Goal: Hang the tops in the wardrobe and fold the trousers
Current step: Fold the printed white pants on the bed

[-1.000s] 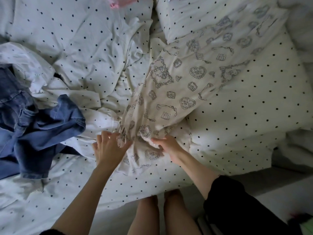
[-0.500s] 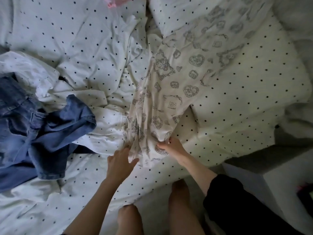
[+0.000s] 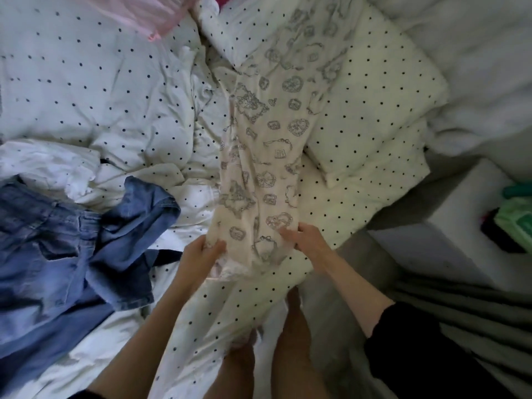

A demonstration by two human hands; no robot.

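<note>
The near end of the printed trousers [image 3: 260, 168] is pinched by both grips, left hand [image 3: 201, 254] and right hand [image 3: 305, 239]. The cloth, bunched a second ago, is now drawn narrow and straight along the bed [image 3: 374, 116]; folding looks begun. Jeans [image 3: 72, 240] are left heaped alongside.

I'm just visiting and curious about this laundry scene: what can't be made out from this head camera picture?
- Cream printed garment: trousers or top unclear; its far end runs off the top edge.
- Crumpled blue denim clothing: cut by the left edge, folds hide its shape.
- Pink fabric: cut off at the top.
- Left hand and right hand: grip partly hidden by cloth.
- Green item: blurred at the right edge.
</note>
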